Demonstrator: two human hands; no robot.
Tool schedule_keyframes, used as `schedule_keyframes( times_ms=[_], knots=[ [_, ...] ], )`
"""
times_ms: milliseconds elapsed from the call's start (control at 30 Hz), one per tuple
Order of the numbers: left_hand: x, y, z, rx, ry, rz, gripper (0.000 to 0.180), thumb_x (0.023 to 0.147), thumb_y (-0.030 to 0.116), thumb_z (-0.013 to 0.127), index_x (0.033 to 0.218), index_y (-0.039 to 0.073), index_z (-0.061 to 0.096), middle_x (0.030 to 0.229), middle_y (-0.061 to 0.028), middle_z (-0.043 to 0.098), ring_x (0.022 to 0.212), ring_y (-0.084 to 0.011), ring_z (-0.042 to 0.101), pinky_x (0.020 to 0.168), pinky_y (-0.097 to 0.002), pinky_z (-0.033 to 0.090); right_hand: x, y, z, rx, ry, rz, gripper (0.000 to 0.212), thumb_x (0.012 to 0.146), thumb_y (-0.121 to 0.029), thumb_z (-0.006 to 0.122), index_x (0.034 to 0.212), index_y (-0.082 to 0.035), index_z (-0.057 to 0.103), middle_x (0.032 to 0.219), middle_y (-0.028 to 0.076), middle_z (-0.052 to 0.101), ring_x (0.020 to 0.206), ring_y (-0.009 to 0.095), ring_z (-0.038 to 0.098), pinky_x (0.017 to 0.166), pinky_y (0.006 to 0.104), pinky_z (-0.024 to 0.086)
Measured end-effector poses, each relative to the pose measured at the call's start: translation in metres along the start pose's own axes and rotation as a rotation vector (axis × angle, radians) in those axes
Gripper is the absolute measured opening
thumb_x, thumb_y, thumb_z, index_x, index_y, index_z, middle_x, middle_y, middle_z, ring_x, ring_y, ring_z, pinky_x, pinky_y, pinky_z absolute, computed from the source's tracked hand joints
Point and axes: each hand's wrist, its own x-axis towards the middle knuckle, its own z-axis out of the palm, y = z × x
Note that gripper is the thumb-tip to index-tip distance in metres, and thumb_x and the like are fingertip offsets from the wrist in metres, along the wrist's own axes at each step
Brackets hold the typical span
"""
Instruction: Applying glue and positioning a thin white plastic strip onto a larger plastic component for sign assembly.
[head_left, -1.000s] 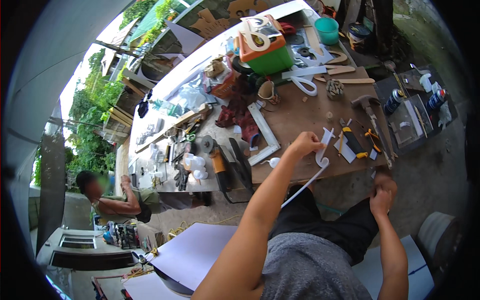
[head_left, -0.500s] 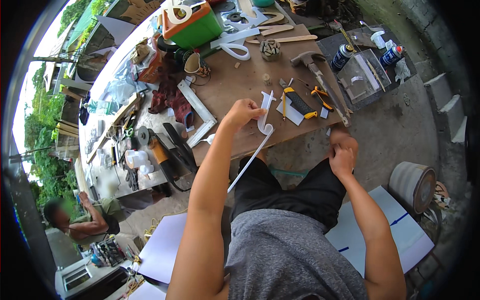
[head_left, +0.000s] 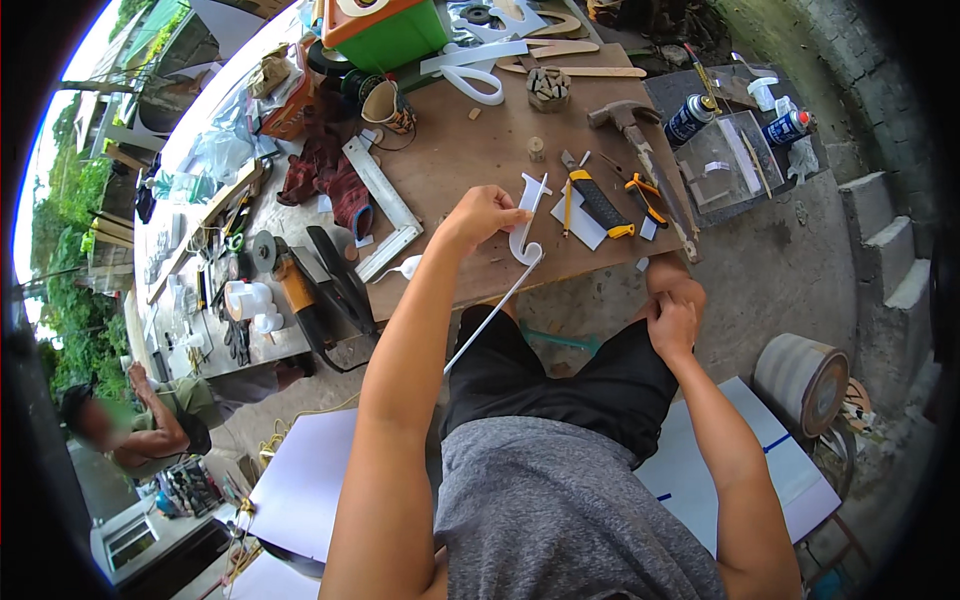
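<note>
on plywood bench, left hand grips curved white strip, perhaps plastic.

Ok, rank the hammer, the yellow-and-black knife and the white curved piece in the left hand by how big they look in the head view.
1. Hammer, longest.
2. White curved piece and knife: they look alike in length, so no ranking between them. The left hand covers part of the piece.

White curved cutout and white strip, brown plywood tabletop, yellow-and-black utility knife, green bin with orange lid, black shorts, grey shirt.
</note>
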Motion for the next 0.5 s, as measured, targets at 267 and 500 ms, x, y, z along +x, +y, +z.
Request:
schedule_keyframes(
  times_ms=[267,500],
  knots=[
    [-0.0029,0.0011,-0.0008,-0.036,-0.028,0.008,0.032,0.087,0.015,0.086,0.107,-0.001,0.066,0.100,-0.0124,0.077,0.090,-0.0187,0.071,0.082,-0.0307,0.055,0.0023,-0.0016,-0.0038,0.012,-0.034,0.004,0.012,0.089,-0.014,0.067,0.091,-0.006,0.076,0.092,0.016,0.073,0.087,0.037,0.069,0.081,0.0492,0.049],
    [-0.0043,0.0015,0.0009,-0.039,-0.062,0.037,0.039,0.090,0.017,0.083,0.122,-0.003,0.074,0.107,-0.0131,0.078,0.092,-0.0195,0.070,0.088,-0.0329,0.056,0.0043,-0.0025,-0.0060,-0.005,-0.043,0.008,0.011,0.088,-0.013,0.067,0.090,-0.007,0.076,0.091,0.014,0.073,0.086,0.036,0.068,0.081,0.0484,0.049]
  ],
)
